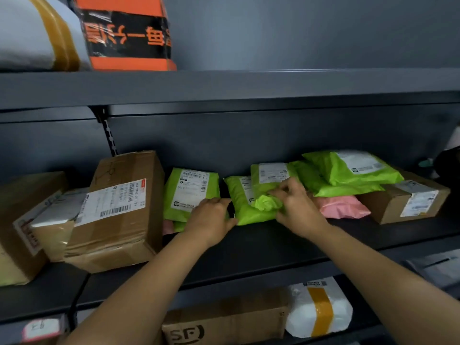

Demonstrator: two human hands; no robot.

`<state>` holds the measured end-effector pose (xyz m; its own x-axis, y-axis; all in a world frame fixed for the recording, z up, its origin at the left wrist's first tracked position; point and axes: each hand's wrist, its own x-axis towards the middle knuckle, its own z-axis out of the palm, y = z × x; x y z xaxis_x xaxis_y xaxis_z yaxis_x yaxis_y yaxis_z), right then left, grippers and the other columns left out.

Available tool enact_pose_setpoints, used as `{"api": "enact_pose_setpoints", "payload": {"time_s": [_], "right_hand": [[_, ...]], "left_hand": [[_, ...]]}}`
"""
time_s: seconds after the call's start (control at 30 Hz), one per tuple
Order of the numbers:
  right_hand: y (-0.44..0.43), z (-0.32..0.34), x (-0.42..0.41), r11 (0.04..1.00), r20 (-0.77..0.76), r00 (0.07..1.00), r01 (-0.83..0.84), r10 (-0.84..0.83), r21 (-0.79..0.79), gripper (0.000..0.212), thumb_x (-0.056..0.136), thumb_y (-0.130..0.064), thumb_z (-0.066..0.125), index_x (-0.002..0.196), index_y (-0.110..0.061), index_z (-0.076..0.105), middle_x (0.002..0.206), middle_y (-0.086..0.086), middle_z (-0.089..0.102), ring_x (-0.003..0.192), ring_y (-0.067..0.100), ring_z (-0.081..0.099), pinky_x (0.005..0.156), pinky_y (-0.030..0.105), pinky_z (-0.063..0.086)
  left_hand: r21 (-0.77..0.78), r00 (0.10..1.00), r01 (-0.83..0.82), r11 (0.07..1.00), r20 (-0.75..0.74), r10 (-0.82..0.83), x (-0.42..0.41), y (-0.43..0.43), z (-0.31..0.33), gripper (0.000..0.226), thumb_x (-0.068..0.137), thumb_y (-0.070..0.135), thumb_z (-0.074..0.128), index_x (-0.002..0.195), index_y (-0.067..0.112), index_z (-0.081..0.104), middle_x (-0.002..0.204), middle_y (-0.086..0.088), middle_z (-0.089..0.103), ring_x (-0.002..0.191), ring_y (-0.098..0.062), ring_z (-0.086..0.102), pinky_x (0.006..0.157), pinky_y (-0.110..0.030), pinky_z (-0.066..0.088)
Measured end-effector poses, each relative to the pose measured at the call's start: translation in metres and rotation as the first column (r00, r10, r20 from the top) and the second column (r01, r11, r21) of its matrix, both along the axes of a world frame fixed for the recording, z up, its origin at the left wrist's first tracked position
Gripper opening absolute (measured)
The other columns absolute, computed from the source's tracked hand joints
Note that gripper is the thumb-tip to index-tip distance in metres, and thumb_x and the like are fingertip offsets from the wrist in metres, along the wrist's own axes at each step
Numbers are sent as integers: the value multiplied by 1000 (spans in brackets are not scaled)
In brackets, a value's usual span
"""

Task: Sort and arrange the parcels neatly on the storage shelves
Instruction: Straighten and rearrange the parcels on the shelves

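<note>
Frame centre: your right hand (297,209) pinches the crumpled green bag (251,207); left hand (211,220) presses flat against its left edge

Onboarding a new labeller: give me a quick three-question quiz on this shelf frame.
1. True or false: the right hand is pinching the crumpled flap of a green bag.
2. What lies under the green bags at the right, beside the small brown box?
A. a pink bag
B. a white bag
C. an orange box
3. Fill in: the left hand rests between two ____ bags on the middle shelf.

Key: 1 true; 2 A, the pink bag; 3 green.
</note>
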<state>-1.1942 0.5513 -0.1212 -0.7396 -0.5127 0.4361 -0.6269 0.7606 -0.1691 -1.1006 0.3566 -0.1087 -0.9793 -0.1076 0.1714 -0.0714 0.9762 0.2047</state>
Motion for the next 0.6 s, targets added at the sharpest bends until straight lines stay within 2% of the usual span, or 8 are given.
{"api": "enact_pose_setpoints", "payload": {"time_s": [0.1,0.2,0.33,0.47,0.6], "right_hand": [[3,-7,0,996,-14,1000,22,-21,85,62,81,-15,62,140,-19,42,142,10,31,127,30,32,104,43,33],[3,-3,-5,992,-3,1000,11,-11,123,67,83,-12,58,145,-19,32,149,9,26,132,29,27,108,40,32],[3,-1,-8,989,7,999,37,-39,146,70,82,-8,54,146,-24,30,150,7,26,134,29,26,111,48,27],[-1,6,-5,984,41,998,30,-38,175,73,83,-13,56,147,-27,25,151,6,17,137,29,19,116,48,15],[-24,23,11,987,26,992,-124,122,103,75,82,-13,60,148,-23,26,152,7,15,138,28,13,116,42,13]], "left_hand": [[36,1000,8,999,28,-9,-6,13,-11,64,92,46,53,147,24,28,141,-8,46,128,-26,40,102,-33,38],[93,1000,10,996,27,-13,-13,25,-17,66,92,43,55,148,28,24,134,-11,51,121,-27,47,97,-34,42],[89,998,-19,996,-52,24,-22,34,-18,50,95,29,54,142,28,38,128,-10,55,114,-26,53,90,-32,45],[-6,997,-42,999,-70,41,-17,34,-15,40,96,30,50,135,26,48,125,-8,57,113,-25,53,86,-33,46],[-152,983,-69,986,-178,41,2,21,4,36,94,36,50,126,21,56,124,-3,58,113,-23,51,85,-35,47]]}}
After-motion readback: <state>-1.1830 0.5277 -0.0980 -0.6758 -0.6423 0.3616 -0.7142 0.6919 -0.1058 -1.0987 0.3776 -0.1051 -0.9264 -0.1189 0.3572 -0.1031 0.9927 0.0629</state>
